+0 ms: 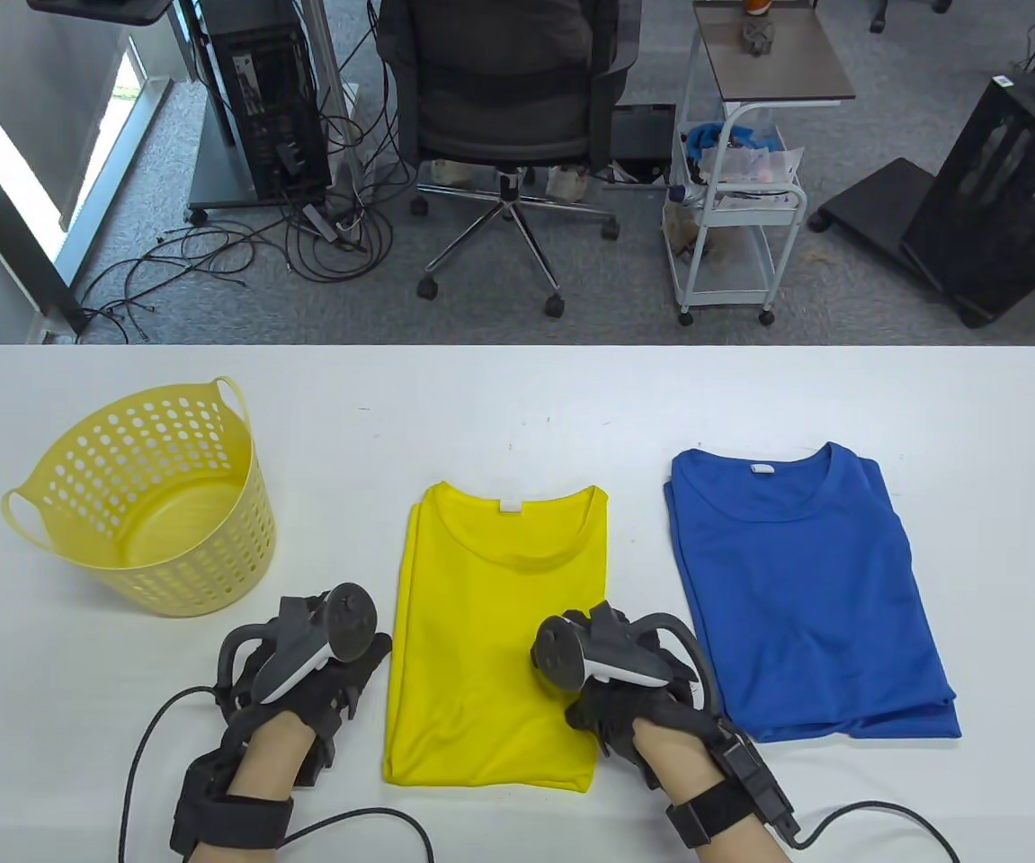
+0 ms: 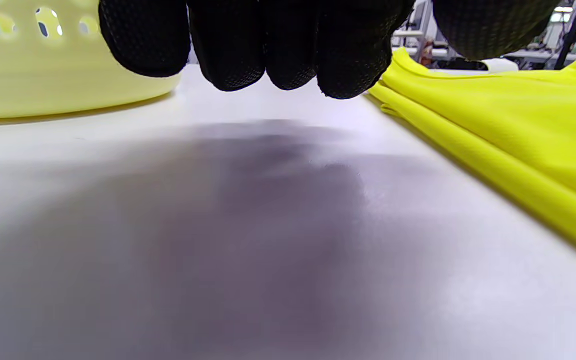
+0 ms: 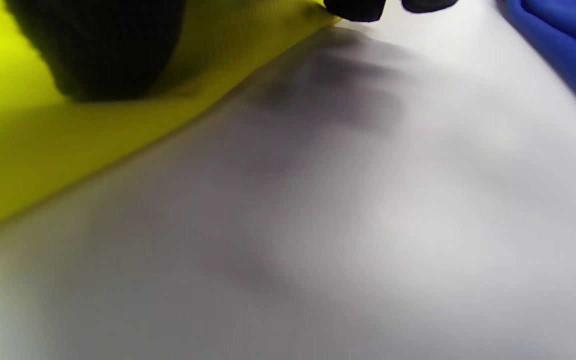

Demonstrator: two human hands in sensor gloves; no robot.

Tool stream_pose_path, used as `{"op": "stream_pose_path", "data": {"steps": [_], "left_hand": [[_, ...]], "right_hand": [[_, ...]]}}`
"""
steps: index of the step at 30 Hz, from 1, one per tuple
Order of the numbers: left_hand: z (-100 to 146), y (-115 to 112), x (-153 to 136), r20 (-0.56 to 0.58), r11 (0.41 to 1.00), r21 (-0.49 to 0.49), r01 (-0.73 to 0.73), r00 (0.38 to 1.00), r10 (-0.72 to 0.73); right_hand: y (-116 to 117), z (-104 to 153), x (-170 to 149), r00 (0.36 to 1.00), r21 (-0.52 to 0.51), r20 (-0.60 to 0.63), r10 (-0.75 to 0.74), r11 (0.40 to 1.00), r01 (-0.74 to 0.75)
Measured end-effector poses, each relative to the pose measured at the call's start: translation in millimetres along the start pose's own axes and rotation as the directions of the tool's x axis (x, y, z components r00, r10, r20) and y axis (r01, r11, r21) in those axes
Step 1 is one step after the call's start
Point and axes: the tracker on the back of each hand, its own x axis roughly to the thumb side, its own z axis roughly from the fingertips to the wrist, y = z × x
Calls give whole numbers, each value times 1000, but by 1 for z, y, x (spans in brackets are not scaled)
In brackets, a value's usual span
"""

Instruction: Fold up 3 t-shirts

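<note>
Your narrow-folded yellow t-shirt (image 1: 495, 629) lying flat, your left hand (image 1: 301, 674) beside it with fingers together, your right hand (image 1: 625, 683) on its edge, grip unclear, folded blue t-shirt (image 1: 805, 593) right, perforated yellow plastic basket (image 1: 153, 503) left.

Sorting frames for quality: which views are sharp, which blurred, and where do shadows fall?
Table view: sharp, evenly lit. Left wrist view: yellow t-shirt fairly crisp, near table soft under a broad shadow. Right wrist view: blurred throughout, with shadow beside the shirt's edge.

White table (image 1: 517, 395) with yellow basket (image 1: 153, 503), yellow t-shirt (image 1: 495, 629), blue t-shirt (image 1: 805, 593).
</note>
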Motion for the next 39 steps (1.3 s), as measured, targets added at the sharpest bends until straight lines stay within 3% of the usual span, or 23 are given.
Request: {"op": "stream_pose_path", "data": {"steps": [2, 3, 6, 8, 11, 14, 19, 21, 30, 35, 39], "left_hand": [[-3, -4, 4, -2, 1000, -17, 0, 1000, 0], [-5, -5, 7, -4, 999, -33, -4, 1000, 4], [-17, -5, 15, -57, 994, -105, -42, 998, 36], [-29, -4, 21, -110, 985, -153, -75, 992, 58], [-50, -3, 30, -171, 988, -124, -89, 983, 67], [-64, -6, 41, -197, 991, -102, -90, 978, 69], [-73, -5, 54, -211, 984, -160, -79, 977, 44], [-72, -8, 62, -219, 987, -155, -45, 976, 10], [-73, -5, 74, -180, 984, -145, -101, 981, 74], [-70, -7, 83, -158, 993, -100, -55, 987, 39], [-68, -6, 73, -135, 993, -63, -101, 987, 92]], "right_hand": [[-2, 4, -4, 1000, 14, 19, -15, 1000, 15], [-10, 8, -11, 999, -36, -3, -53, 998, 53], [-31, 17, -38, 962, -312, -105, -252, 927, 209], [-38, 14, -56, 899, -423, -203, -389, 862, 278], [-37, -2, -64, 871, -350, -386, -306, 921, 168], [-33, -17, -63, 827, -412, -468, -312, 905, 109], [-18, -44, -55, 814, -281, -511, -277, 949, 146], [-16, -49, -50, 804, -303, -525, -278, 944, 129], [-27, -60, -37, 782, -232, -516, -350, 936, 266], [-29, -66, -26, 792, -218, -530, -302, 952, 217], [-32, -61, -24, 805, -254, -521, -284, 952, 171]]}}
